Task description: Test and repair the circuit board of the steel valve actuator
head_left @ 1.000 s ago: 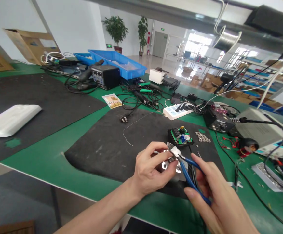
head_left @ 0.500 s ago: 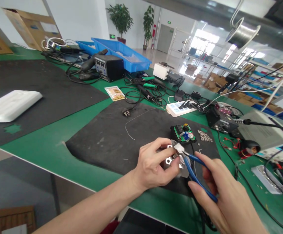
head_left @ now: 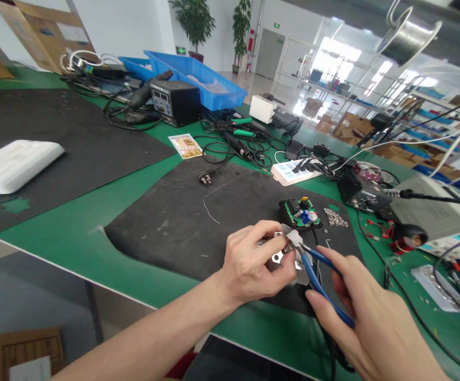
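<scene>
My right hand (head_left: 367,312) is closed round the blue handles of diagonal cutting pliers (head_left: 313,272). Their metal jaws are at the fingertips of my left hand (head_left: 256,259). Those left fingers are pinched on a silvery metal part with holes (head_left: 278,257), mostly covered by the hand and pliers; its kind I cannot make out. Just beyond the jaws, a green circuit board in a black housing (head_left: 301,212) sits on the black mat (head_left: 166,222). A black cable runs down from near it, past the pliers. What lies between the jaws is hidden.
Small metal nuts (head_left: 336,217) lie in a pile right of the board. A thin wire (head_left: 210,198) curves across the mat. Farther back are a white power strip (head_left: 293,172), tangled cables and a blue bin (head_left: 214,92). A soldering station (head_left: 362,193) stands at right.
The view has shifted slightly. The pliers' jaws have turned a little and their metal head shows more clearly. Both hands keep their hold.
</scene>
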Motion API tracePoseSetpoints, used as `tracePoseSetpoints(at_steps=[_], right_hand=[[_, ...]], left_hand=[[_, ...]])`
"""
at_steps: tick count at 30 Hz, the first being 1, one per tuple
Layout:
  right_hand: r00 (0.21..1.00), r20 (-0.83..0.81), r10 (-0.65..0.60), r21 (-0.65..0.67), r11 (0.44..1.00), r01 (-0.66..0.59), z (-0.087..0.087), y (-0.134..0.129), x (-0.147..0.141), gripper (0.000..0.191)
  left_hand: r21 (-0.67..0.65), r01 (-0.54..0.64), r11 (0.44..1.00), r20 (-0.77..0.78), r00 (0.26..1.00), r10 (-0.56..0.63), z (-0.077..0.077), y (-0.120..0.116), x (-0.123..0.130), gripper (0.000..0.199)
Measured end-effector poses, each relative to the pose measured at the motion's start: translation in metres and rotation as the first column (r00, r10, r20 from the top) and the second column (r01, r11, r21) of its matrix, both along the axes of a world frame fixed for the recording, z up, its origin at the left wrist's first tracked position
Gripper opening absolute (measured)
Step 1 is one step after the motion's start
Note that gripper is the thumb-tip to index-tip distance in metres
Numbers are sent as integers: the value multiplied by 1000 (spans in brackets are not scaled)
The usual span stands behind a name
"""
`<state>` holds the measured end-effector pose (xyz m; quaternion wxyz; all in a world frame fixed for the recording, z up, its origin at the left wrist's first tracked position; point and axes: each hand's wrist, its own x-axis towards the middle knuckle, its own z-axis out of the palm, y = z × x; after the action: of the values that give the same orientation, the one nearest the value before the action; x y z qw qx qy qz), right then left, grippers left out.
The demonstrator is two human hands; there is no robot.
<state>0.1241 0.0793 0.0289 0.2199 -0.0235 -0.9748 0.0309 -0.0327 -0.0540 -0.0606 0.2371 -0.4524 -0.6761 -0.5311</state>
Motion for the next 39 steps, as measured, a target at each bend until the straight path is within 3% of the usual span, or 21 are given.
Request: tracePoseSetpoints(at_steps=[4, 9, 13, 18, 22, 26, 31, 34, 39], right_hand=[[998, -67, -23, -56, 998, 19, 1, -1, 0, 51], [1000, -9, 12, 31, 999, -11, 0, 0, -2, 46], [996, -93, -4, -15, 1000, 2, 1, 0, -2, 53], [1000, -3, 5, 59, 998, -5, -2, 0, -1, 47], [999, -53, -6, 25, 1000, 8, 2, 0, 0, 52], [997, 72, -26, 109, 994, 18, 10, 2, 1, 43], [997, -32, -70, 91, 993, 72, 13, 6, 4, 53], [996, 78, -35, 156, 987, 22, 10, 4, 3, 46], [997, -4, -73, 46, 996, 73, 5, 1, 4, 52]], left_hand=[[-4, -3, 1000, -12, 1000, 3, 0, -1, 0, 31], [-32, -5, 999, -23, 1000, 4, 2, -3, 1, 25], [-11, -6, 1000, -28, 1000, 5, 2, -1, 0, 31], [-40, 16, 999, 6, 1000, -16, 5, -2, 0, 26], [-45, 29, 999, 32, 999, -28, 7, -2, 0, 34], [-50, 46, 998, 70, 997, -43, 7, -2, 1, 42], [-19, 81, 996, 66, 995, -80, 5, -1, 0, 53], [-10, 128, 992, 97, 987, -126, 3, -3, -2, 55], [1, 199, 980, 181, 964, -196, 1, -7, -5, 47]])
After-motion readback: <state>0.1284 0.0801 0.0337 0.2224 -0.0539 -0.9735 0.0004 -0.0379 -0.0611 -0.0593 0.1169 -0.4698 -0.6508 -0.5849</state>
